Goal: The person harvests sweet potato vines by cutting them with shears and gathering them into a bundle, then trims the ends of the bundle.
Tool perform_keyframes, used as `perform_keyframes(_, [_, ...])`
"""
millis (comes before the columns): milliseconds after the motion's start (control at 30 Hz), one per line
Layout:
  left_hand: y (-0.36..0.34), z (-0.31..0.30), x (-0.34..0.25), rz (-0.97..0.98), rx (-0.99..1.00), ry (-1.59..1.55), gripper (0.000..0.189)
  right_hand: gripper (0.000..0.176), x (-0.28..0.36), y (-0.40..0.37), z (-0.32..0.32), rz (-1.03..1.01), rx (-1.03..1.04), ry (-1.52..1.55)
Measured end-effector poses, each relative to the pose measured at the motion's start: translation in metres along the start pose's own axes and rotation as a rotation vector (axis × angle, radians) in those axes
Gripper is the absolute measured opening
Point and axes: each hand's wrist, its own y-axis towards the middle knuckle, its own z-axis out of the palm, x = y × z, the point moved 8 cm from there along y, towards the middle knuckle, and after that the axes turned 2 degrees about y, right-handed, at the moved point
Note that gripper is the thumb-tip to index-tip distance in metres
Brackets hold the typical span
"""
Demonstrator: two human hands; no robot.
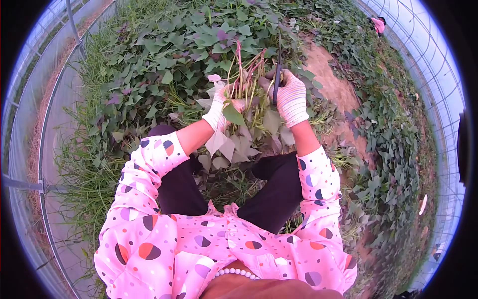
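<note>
left hand (218, 108): gloved, fingers closed round the bunch of vine stems (245, 74). It grips low, so the reddish stems stand up and fan out above the fist.
right hand (292, 98): gloved, wrapped round the dark tool (277, 74), just beside the bunch on its right.
dark tool: thin and upright, its tip pointing away from the body. Can't tell if it is a knife or shears. Likely kept vertical so the edge stays clear of the left hand.
bunch location: between both hands, in front of the knees, touching the left-hand glove.
loose leaves (229, 142): hang below the hands toward the lap. They droop because the grip is on the stems, not the blades.
vine bed (164, 55): dense green cover ahead and left of the hands.
bare soil (331, 82): patch just right of the right hand.
metal rail (44, 149): far left of the left hand.
other person (378, 24): well apart, far upper right, only pink clothing visible.
</note>
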Motion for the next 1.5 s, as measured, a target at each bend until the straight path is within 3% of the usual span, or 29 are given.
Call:
perform_keyframes(100, [-0.006,0.006,-0.004,0.107,0.009,0.188,0.03,0.036,-0.01,0.003,-0.003,-0.066,-0.019,-0.257])
perform_keyframes(267, [-0.025,0.024,-0.016,0.13,0.217,0.514,0.038,0.03,-0.002,-0.003,-0.007,-0.076,0.034,-0.002])
perform_keyframes(367, [-0.009,0.011,-0.003,0.005,0.219,0.391,0.041,0.021,0.002,-0.003,-0.015,0.027,0.006,0.229])
perform_keyframes(433, [0.006,-0.002,0.015,-0.203,0.207,-0.302,0.039,0.022,-0.004,0.001,-0.011,0.013,0.013,0.253])
perform_keyframes(467, [0.006,-0.003,0.019,-0.203,0.208,-0.302,0.039,0.023,-0.006,0.002,-0.01,0.0,0.021,0.278])
perform_keyframes(533, [-0.009,0.014,0.004,-0.009,0.216,0.221,0.041,0.027,-0.006,0.0,0.0,0.108,0.085,0.314])
perform_keyframes(567, [-0.011,0.011,0.01,-0.189,0.096,0.109,0.042,0.029,-0.002,-0.005,0.002,0.065,0.113,0.329])
perform_keyframes(700, [-0.008,-0.001,0.016,-0.284,0.017,0.191,0.039,0.036,0.0,-0.007,0.003,0.071,0.147,0.179])
perform_keyframes(800, [-0.018,0.023,0.005,-0.213,0.322,-0.039,0.043,0.028,-0.011,0.0,-0.001,0.015,0.076,0.277])
perform_keyframes(833, [-0.017,0.018,0.0,-0.063,0.242,0.257,0.046,0.027,-0.012,0.001,-0.005,-0.003,0.067,0.288])
perform_keyframes(967, [-0.009,0.007,-0.013,0.071,0.205,0.346,0.045,0.022,-0.005,-0.003,-0.008,-0.016,0.081,0.261])
perform_keyframes(1000, [-0.004,0.001,-0.016,0.071,0.2,0.344,0.045,0.022,-0.007,-0.005,-0.006,0.003,0.099,0.274])
perform_keyframes(1067, [0.002,-0.004,0.004,-0.332,0.223,-0.253,0.034,0.024,-0.007,-0.006,-0.003,0.014,0.105,0.184])
perform_keyframes(1100, [-0.006,0.0,-0.008,-0.1,-0.041,0.107,0.027,0.026,-0.01,-0.007,0.002,0.034,0.127,0.226])
perform_keyframes(1133, [-0.004,-0.003,-0.008,-0.098,-0.044,0.105,0.027,0.029,-0.012,-0.008,0.007,0.053,0.147,0.269])
perform_keyframes(1200, [0.002,-0.008,0.005,-0.248,-0.011,-0.269,0.029,0.035,-0.011,-0.009,0.015,0.074,0.156,0.311])
perform_keyframes(1233, [0.003,-0.012,0.006,-0.245,-0.012,-0.269,0.029,0.037,-0.008,-0.009,0.018,0.073,0.161,0.282])
perform_keyframes(1333, [0.007,-0.027,-0.003,-0.052,0.019,0.218,0.031,0.044,-0.014,-0.005,0.024,0.074,0.161,0.259])
perform_keyframes(1367, [0.009,-0.034,-0.009,0.084,0.08,0.695,0.034,0.045,-0.014,-0.006,0.025,0.075,0.151,0.267])
perform_keyframes(1400, [0.009,-0.035,-0.008,0.085,0.079,0.695,0.034,0.045,-0.013,-0.005,0.027,0.076,0.142,0.274])
perform_keyframes(1467, [0.004,-0.019,-0.021,0.446,0.132,1.173,0.036,0.043,-0.007,-0.007,0.026,0.073,0.141,0.256])
perform_keyframes(1500, [-0.004,-0.011,-0.029,0.496,0.06,1.337,0.035,0.041,-0.004,-0.008,0.027,0.07,0.14,0.237])
